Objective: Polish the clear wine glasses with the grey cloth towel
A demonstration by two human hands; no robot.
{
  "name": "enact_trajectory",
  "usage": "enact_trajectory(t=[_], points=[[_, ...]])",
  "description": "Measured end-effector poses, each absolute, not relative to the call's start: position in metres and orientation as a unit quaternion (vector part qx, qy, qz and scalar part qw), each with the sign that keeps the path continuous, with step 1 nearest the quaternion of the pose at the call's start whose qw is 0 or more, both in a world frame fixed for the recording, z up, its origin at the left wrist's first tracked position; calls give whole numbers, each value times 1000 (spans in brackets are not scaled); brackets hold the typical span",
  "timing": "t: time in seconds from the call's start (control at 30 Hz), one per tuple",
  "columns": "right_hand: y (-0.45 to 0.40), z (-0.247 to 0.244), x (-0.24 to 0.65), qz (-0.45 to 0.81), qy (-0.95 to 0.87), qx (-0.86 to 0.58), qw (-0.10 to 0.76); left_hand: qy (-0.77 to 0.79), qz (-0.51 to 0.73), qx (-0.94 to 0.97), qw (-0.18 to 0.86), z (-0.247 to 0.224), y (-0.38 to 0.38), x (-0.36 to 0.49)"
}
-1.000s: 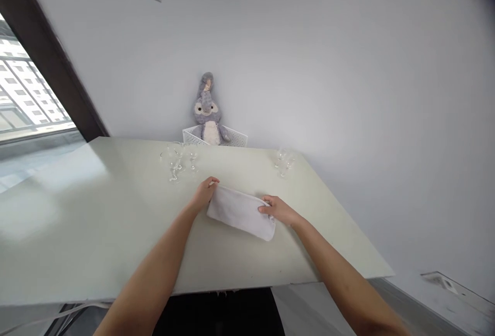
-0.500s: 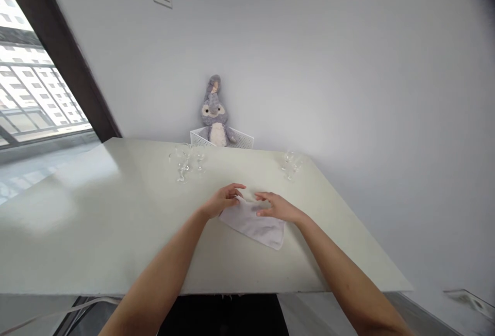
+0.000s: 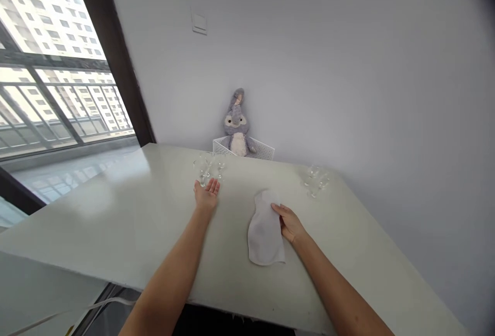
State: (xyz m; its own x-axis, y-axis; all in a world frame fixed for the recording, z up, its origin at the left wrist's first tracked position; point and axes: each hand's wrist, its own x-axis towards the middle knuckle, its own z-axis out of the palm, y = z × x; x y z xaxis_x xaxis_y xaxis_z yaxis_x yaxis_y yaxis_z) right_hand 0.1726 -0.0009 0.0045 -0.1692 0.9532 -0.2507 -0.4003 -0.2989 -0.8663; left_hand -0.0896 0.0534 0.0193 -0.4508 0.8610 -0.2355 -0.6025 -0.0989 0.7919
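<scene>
My right hand point(image 3: 289, 222) pinches the right edge of a white cloth point(image 3: 265, 235), which hangs over the middle of the table. My left hand point(image 3: 207, 195) is palm up with its fingers apart, holding nothing, just in front of a group of clear stemmed glasses point(image 3: 220, 165) at the back left. A second small group of clear glasses point(image 3: 314, 176) stands at the back right, beyond my right hand.
A pale table point(image 3: 127, 212) spans the view. Behind its far edge are a white perforated basket point(image 3: 265, 151) and a grey plush toy point(image 3: 236, 124) against the wall. A window with a railing is at the left.
My right hand has taken hold of the cloth and lifted it. My left hand has moved left and forward to the left glasses. The camera view has turned left.
</scene>
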Motion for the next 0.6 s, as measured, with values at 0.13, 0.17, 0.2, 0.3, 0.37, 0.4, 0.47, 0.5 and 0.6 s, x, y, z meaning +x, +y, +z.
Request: enact_trajectory(t=[0.13,0.17,0.2,0.3,0.37,0.4,0.47,0.5,0.6], points=[[-4,3,179,689,-332,-415,493,383,727,132,555,25,63,-107],[-4,4,179,689,-334,-415,492,362,728,132,567,25,65,-108],[-5,5,179,688,-338,-414,491,343,730,132,577,25,66,-109],[-8,9,177,676,-356,-411,498,303,743,122,584,23,67,-111],[-10,11,176,664,-358,-416,508,284,750,111,587,23,66,-110],[-10,12,176,656,-352,-424,515,277,752,107,589,23,64,-108],[-11,13,178,627,-335,-446,544,269,745,123,598,23,60,-101],[-11,14,180,599,-326,-463,567,262,737,145,606,23,56,-94],[-14,21,184,446,-333,-524,645,238,684,252,642,20,43,-65]])
